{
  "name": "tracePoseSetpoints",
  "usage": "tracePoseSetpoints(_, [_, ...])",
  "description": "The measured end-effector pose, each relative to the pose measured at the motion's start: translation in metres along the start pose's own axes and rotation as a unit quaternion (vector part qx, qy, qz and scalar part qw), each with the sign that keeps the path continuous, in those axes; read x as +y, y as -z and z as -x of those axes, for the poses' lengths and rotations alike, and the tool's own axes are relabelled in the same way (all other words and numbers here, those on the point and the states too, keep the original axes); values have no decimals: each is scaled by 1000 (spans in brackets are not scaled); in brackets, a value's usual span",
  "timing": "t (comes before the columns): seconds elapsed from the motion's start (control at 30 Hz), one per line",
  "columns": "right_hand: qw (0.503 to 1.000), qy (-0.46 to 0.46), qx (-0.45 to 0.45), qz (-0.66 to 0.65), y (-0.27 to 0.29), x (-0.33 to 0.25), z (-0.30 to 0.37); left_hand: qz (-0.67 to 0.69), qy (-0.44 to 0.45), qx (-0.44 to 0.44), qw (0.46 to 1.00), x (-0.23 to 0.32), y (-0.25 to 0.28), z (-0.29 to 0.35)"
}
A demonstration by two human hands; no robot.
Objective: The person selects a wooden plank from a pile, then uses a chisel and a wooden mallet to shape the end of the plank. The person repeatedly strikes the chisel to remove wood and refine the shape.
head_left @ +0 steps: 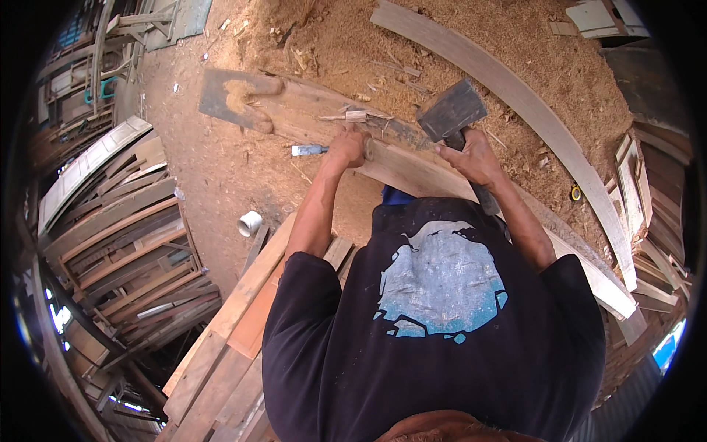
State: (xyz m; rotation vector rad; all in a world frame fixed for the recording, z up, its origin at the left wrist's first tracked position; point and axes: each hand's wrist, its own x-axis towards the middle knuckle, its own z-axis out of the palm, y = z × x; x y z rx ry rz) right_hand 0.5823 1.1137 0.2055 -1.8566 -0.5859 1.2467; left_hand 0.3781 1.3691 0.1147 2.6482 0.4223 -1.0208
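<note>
My right hand (475, 157) is wrapped round the handle of a mallet, close under its blocky black head (451, 109). The handle runs down past my palm toward my shirt. My left hand (349, 146) is closed at the edge of a long wooden plank (420, 169); a small round end shows beside its fingers, but what it grips is mostly hidden. Next to my left wrist is a flat tool with a pale blue end (305, 149), partly covered by the wrist. Wood chips (356, 116) lie just beyond my left fingers.
A thick board with a notched end (221, 96) lies beneath the work. A long curved-looking plank (508, 77) crosses the sawdust at the right. Stacked boards (213, 368) stand at the lower left, with a timber pile (132, 243) farther left. A white cup (250, 223) and a yellow tape measure (575, 194) are on the ground.
</note>
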Motion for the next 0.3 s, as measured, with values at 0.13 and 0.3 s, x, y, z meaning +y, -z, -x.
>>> tracePoseSetpoints(0.13, [999,26,27,9,-1,10,-1,169,-12,-65,983,-3,32,-1])
tracePoseSetpoints(0.3, [999,-42,-2,-27,0,24,0,219,35,-83,971,14,71,6])
